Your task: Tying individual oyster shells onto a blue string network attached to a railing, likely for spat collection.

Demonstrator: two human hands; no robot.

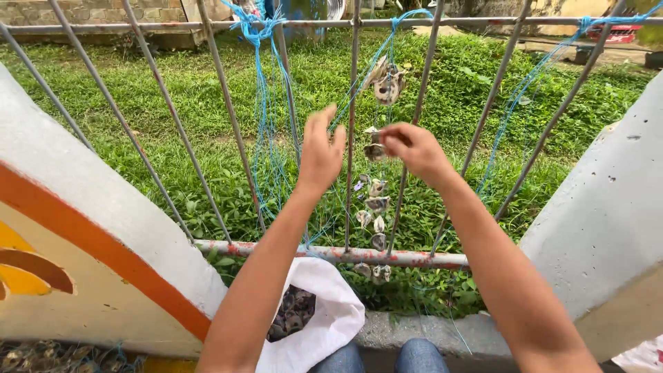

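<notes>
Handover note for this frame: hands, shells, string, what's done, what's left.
Left hand: open, fingers spread, raised beside the blue string; whether it touches a strand cannot be told.
Right hand: pinched shut on a shell at the string.
Shell strand: shells already hang in a column down the metal railing, with a cluster higher up.
White bag: open below, beside the knees, with loose shells inside.
Done: many shells strung.
Left: the pinched shell is not yet released; the bag's shells remain, judging by the pile.
</notes>
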